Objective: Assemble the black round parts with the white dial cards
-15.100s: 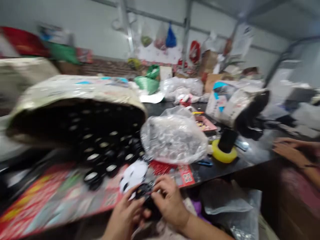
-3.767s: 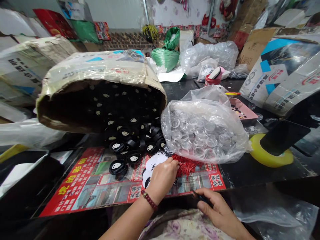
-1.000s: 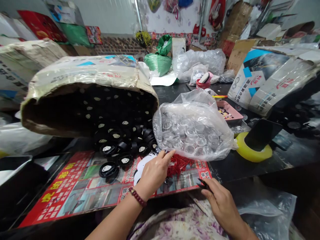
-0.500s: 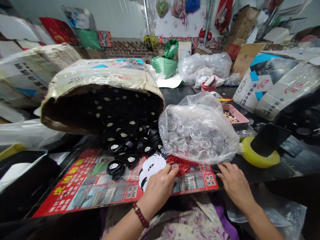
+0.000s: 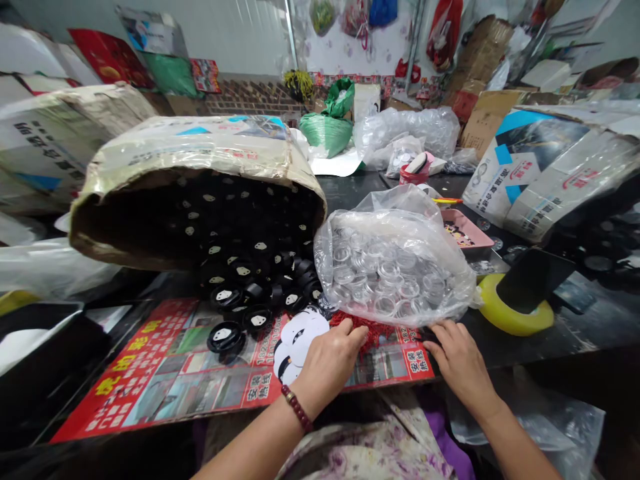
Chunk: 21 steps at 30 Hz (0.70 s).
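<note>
My left hand [image 5: 333,360], wearing a dark red bead bracelet, reaches over the pile of small red pieces [image 5: 375,337]. Its fingers are closed, with their tips at the pile; whatever they pinch is hidden. White round paper discs [image 5: 300,337] lie just left of that hand. At the right edge of the printed board [image 5: 220,373], my right hand [image 5: 457,357] has its fingers bent together over some small dark pieces, and I cannot make out what is in them. Behind both hands sits a clear plastic bag [image 5: 395,267] full of transparent rings.
A tipped carton [image 5: 200,153] spills black round parts [image 5: 225,337] onto the board. To the right stand a yellow tape roll [image 5: 515,320] with a phone [image 5: 535,280] leaning on it, a pink tray [image 5: 465,230] and another carton [image 5: 540,173]. A black bin [image 5: 45,373] is at left.
My left hand has shifted slightly right, further over the red pieces. My right hand has stayed by the board's right edge, its fingers drawn closer together. The whole view has moved a little.
</note>
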{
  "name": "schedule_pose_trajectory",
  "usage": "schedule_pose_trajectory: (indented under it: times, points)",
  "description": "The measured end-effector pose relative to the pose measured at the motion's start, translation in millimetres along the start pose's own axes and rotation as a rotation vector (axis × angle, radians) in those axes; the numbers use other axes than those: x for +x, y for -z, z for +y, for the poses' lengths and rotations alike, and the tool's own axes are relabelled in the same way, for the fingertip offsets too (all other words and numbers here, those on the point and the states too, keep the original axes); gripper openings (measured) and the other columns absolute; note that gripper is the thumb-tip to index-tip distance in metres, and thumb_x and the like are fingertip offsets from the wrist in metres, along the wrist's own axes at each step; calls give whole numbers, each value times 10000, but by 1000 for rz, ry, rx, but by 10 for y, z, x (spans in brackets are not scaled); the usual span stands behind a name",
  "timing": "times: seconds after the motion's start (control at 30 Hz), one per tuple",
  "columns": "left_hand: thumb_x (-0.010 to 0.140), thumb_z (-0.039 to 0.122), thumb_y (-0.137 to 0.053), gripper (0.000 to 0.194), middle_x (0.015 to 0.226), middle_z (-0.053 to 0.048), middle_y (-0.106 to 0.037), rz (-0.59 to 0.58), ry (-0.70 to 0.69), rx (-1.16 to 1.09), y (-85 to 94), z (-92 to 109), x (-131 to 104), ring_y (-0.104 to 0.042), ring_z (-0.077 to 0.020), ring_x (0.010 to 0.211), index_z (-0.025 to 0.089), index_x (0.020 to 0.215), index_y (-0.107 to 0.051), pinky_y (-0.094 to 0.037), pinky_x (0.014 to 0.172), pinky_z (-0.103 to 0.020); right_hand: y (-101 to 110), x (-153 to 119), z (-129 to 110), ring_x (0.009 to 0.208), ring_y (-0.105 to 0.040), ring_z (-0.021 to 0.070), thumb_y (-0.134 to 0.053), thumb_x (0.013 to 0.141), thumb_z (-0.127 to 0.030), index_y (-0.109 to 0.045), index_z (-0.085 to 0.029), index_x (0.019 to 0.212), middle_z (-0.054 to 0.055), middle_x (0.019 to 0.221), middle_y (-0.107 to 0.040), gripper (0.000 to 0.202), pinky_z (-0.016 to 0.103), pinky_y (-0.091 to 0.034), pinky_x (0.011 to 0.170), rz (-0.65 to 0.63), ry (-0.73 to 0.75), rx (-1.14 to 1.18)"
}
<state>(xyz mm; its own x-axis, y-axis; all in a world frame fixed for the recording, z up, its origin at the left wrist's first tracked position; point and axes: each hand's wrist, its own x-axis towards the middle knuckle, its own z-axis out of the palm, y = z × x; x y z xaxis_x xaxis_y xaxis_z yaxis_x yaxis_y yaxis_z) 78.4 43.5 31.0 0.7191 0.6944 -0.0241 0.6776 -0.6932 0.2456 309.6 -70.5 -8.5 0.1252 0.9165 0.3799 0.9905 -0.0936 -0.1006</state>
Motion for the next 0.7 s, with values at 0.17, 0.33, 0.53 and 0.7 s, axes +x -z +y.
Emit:
schedule_pose_trajectory:
  times: [0.17, 0.33, 0.53, 0.7]
  points:
    - [921, 204, -355, 333, 965, -55, -628, 20, -27, -1, -20, 0, 214, -630, -183, 795, 282, 1115, -615, -447, 636, -272, 98, -7, -137, 862, -512, 227, -430, 919, -251, -594, -192, 932, 87, 938, -589, 174, 346, -442, 739, -61, -12, 151]
    - [909, 190, -383, 317, 963, -40, -637, 29, -18, -1, -63, -33, 291, -635, -169, 804, 285, 1092, -625, -444, 650, -259, 245, -81, -285, 730, -506, 202, -400, 921, -203, -585, -189, 791, 58, 750, -584, 227, 333, -393, 672, -39, -11, 224]
    - [910, 195, -382, 267, 922, -55, -630, 39, -6, 23, -84, -29, 288, -634, -177, 772, 214, 922, -648, -429, 624, -271, 327, -163, -479, 692, -580, 179, -400, 944, -241, -620, -193, 957, 60, 803, -654, 226, 285, -428, 635, -45, -15, 467]
    - [914, 205, -376, 268, 873, -57, -622, 54, -4, 39, -94, -42, 255, -631, -181, 733, 192, 838, -632, -414, 599, -278, 354, -168, -638, 787, -627, 177, -373, 959, -323, -607, -205, 1018, 62, 911, -660, 269, 261, -477, 683, -169, -62, 578]
